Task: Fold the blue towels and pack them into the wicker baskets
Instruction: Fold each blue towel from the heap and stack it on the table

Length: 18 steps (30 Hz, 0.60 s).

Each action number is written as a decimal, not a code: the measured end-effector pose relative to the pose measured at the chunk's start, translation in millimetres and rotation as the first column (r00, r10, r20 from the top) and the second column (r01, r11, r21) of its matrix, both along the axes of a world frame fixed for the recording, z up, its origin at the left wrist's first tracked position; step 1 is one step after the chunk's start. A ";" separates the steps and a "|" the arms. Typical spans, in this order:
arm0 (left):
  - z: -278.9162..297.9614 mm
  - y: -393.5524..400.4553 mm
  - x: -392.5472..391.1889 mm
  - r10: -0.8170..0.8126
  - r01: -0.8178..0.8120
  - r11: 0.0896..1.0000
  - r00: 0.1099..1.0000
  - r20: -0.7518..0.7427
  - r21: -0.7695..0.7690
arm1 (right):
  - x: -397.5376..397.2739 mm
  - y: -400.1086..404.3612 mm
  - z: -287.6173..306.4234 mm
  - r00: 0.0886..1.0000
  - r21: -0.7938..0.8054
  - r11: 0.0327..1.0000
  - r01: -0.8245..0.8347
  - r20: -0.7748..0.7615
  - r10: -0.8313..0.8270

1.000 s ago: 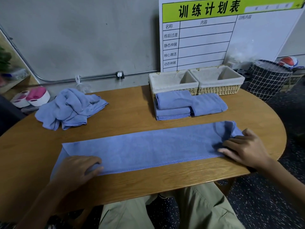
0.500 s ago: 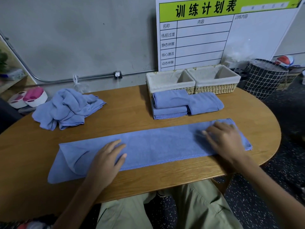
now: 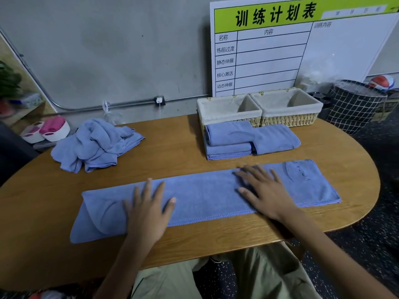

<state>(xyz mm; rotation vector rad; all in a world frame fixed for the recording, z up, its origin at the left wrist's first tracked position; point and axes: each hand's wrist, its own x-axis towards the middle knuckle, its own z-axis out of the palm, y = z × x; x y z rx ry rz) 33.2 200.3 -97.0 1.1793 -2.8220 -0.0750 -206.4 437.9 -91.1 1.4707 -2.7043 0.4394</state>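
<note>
Left hand (image 3: 149, 209) and right hand (image 3: 264, 194), fingers spread flat, press the long blue microfibre towel strip (image 3: 205, 195), whose long axis runs left-right beneath both. Beyond the right hand: folded blue towels (image 3: 248, 140), then two lined wicker baskets (image 3: 259, 106).

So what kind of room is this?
Probably a gym or sports room: a training plan board leans on the bare wall, a ball sits behind a checked bin, and blue towels wait.
</note>
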 end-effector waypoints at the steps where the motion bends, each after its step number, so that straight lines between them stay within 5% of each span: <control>1: -0.9 9.2 -15.6 -0.037 0.037 0.999 0.999 -0.002 0.029 | 7.3 -10.9 -2.2 0.999 0.029 0.999 -0.045 0.018 0.045; 4: 0.1 20.3 -41.5 -0.068 0.065 0.994 0.997 0.034 0.088 | 5.2 -16.6 -11.6 0.997 0.090 0.995 -0.043 0.067 0.037; 13: 1.6 -15.8 3.9 0.194 -0.206 0.975 0.973 0.127 0.083 | -72.5 63.3 -9.0 0.960 0.148 0.954 0.262 0.057 -0.273; 18: 7.3 16.8 -40.9 -0.072 0.070 0.990 0.997 0.009 0.126 | -55.2 34.4 -9.8 0.979 0.110 0.976 0.190 0.047 -0.196</control>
